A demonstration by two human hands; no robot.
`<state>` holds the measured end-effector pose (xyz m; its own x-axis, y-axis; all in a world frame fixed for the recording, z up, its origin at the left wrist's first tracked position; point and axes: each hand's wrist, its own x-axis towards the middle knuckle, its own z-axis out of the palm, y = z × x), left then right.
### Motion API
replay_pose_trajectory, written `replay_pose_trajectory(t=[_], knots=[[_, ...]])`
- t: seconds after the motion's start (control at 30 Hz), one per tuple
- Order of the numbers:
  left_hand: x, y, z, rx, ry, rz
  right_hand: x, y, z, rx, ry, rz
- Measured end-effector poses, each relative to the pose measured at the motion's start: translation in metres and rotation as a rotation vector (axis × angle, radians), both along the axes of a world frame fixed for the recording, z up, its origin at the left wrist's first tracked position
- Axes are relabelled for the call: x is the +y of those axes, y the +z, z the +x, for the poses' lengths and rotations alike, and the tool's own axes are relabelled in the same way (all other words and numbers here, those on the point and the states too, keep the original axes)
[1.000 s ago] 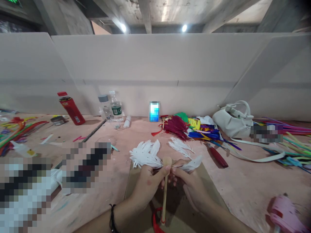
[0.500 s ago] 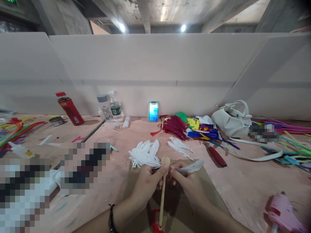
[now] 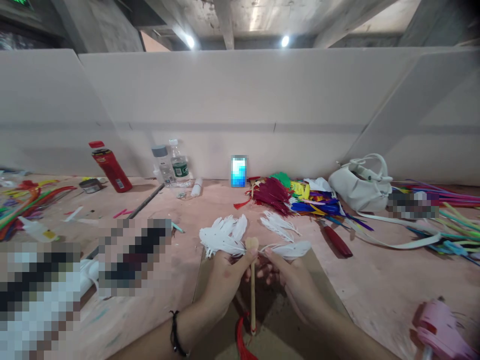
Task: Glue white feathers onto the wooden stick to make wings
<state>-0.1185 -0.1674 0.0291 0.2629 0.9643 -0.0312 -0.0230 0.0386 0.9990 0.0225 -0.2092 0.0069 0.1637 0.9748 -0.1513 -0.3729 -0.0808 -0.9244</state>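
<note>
My left hand (image 3: 225, 282) is closed around the upper part of a pale wooden stick handle (image 3: 252, 300), its thumb just below the rounded flat top. A red tassel (image 3: 243, 340) hangs from the handle's lower end. Between thumb and fingers, my right hand (image 3: 298, 285) pinches a white feather (image 3: 292, 249) near its quill, which points toward the handle's top. I cannot tell whether the quill touches it. White feathers (image 3: 223, 235) spread just beyond my left hand; whether they join the handle is hidden. More white feathers (image 3: 279, 226) lie farther back.
A brown board (image 3: 221, 347) lies beneath my hands. A pink glue gun (image 3: 440, 327) is at right, with a red-handled tool (image 3: 336, 239) and white bag (image 3: 360, 187) behind. Coloured feathers (image 3: 272, 195) lie near the upright phone (image 3: 239, 172). Bottles (image 3: 112, 170) stand at back left.
The feather in my right hand has shifted slightly, its tip now lower and nearer. My left hand still holds the handle, which stands a little more upright, and the tassel has swung.
</note>
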Motion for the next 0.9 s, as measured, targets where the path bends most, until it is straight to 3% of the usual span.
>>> replay_pose_trajectory(t=[0.23,0.63,0.77,0.9], knots=[[0.001,-0.004,0.000,0.013,0.014,-0.024,0.002,0.003,0.003,0.120,-0.021,-0.036],[0.004,-0.003,-0.001,-0.021,0.139,-0.020,0.014,0.000,0.020,0.161,-0.328,-0.017],[0.005,-0.005,-0.002,-0.047,0.137,-0.048,0.013,0.004,0.021,0.229,-0.284,0.005],[0.005,-0.004,-0.001,-0.044,0.123,-0.064,0.009,0.003,0.014,0.203,-0.097,0.028]])
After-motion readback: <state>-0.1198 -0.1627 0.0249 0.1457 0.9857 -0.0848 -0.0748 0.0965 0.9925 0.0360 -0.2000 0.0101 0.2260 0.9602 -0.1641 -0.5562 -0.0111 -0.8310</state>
